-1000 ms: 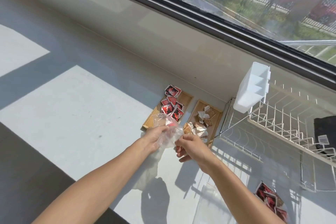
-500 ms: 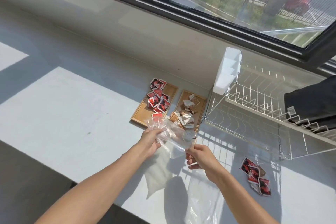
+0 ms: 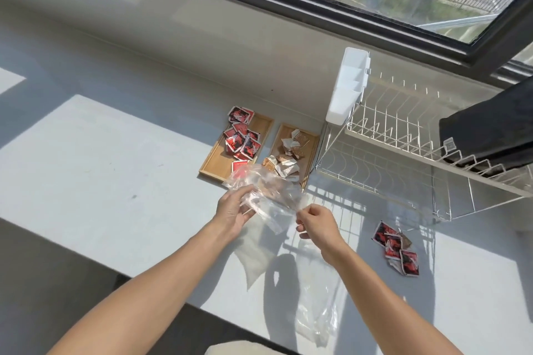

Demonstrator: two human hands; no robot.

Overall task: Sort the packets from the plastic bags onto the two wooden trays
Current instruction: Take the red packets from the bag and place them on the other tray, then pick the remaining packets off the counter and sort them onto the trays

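Note:
Both hands hold a clear plastic bag [image 3: 268,196] above the counter, just in front of the two wooden trays. My left hand [image 3: 235,210] grips its left side and my right hand [image 3: 315,219] pinches its right edge. The left tray [image 3: 215,160] carries several red packets [image 3: 240,138]. The right tray [image 3: 313,143] carries several brown and white packets [image 3: 288,157]. A loose pile of red packets [image 3: 396,248] lies on the counter to the right. A second clear bag [image 3: 317,311] lies flat near the counter's front edge.
A white wire dish rack [image 3: 403,153] with a white cutlery holder [image 3: 347,86] stands right of the trays. A black cloth [image 3: 490,130] hangs over its far end. The window sill wall runs behind the grey counter [image 3: 101,167].
The camera view has shifted right and down. The bag has been spread wider between my hands and drawn slightly back from the trays.

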